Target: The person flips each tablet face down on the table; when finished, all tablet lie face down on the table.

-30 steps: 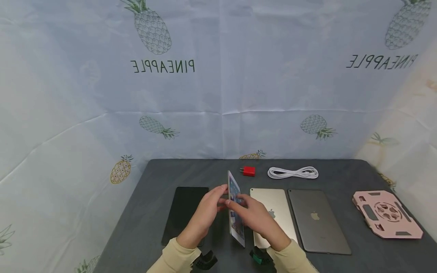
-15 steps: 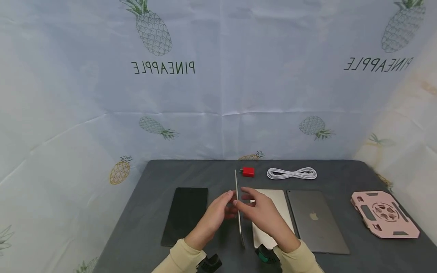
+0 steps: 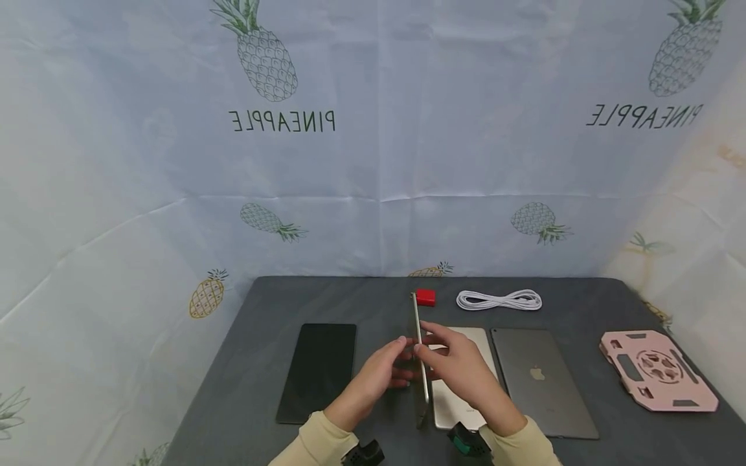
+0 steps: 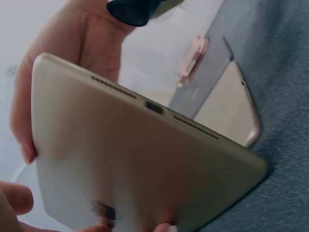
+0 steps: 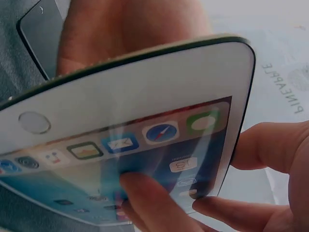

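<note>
A tablet (image 3: 423,385) stands on edge over the table's middle, side-on in the head view. My right hand (image 3: 463,366) grips it, thumb on its near edge and fingers on the lit screen side. In the right wrist view the tablet (image 5: 111,96) shows a white bezel, a round home button and app icons. My left hand (image 3: 375,372) reaches from the left, and its fingertips touch the back. The left wrist view shows the tablet's gold back (image 4: 116,145) and its port edge, with the left thumb (image 4: 19,197) apart from it.
A black tablet (image 3: 320,369) lies left. Gold (image 3: 457,404) and grey (image 3: 542,395) tablets lie right, backs up. A red charger plug (image 3: 426,298) and coiled white cable (image 3: 501,300) lie at the back. A pink panel-like object (image 3: 658,370) sits far right on the dark table (image 3: 274,310).
The held tablet has turned from showing its screen to nearly edge-on and moved right, both hands going with it. It now covers part of the red plug.
</note>
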Demonstrator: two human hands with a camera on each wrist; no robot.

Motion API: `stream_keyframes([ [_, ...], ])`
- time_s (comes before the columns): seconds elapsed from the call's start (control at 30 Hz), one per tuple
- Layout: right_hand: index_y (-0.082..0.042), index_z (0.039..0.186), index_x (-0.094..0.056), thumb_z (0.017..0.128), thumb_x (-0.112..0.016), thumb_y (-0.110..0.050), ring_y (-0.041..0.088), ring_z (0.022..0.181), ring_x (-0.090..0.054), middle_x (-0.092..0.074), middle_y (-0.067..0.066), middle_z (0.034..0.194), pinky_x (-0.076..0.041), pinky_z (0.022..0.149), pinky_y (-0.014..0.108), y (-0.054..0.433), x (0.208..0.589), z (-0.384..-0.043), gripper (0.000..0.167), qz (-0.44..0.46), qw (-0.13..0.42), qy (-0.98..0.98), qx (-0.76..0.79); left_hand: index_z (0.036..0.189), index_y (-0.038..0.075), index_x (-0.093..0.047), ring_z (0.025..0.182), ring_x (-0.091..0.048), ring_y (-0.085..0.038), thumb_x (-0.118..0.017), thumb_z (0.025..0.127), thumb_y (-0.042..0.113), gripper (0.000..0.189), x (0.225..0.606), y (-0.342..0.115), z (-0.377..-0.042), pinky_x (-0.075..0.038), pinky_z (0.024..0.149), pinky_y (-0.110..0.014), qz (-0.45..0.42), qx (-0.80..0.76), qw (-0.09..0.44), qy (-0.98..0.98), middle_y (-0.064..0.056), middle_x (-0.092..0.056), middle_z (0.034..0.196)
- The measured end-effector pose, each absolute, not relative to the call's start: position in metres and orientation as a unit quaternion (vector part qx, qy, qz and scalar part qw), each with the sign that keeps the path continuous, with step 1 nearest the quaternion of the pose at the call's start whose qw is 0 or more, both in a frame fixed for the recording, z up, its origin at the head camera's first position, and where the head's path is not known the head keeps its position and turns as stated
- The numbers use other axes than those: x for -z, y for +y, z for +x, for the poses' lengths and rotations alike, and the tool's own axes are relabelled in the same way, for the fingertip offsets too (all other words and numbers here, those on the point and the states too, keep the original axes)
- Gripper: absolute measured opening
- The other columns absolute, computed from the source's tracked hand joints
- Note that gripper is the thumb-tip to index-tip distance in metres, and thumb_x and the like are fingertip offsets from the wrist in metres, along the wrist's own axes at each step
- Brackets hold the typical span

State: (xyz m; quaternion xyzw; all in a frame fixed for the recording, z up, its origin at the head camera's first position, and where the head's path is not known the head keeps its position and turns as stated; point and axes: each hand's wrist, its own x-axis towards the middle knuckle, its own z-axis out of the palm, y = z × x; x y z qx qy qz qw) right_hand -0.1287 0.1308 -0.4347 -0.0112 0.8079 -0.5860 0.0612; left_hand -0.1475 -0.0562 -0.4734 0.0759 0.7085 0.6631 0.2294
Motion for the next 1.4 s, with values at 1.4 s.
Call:
stream_keyframes([
  [1.4,0.006,0.156,-0.047,0.103,-0.056,-0.001,0.029,0.107,-0.077,-0.067,0.031,0.141,-0.068,0.077,0.042,0.131,0.464,-0.131,0.055,0.011,0.059,0.707,0.704,0.163,-0.007,-0.033,0.121,-0.069,-0.038,-0.047,0.112,0.056,0.082,0.478,-0.107,-0.16,-0.061,0.101,-0.054,0.003,-0.642,0.199,0.74,-0.031,-0.054,0.154],
])
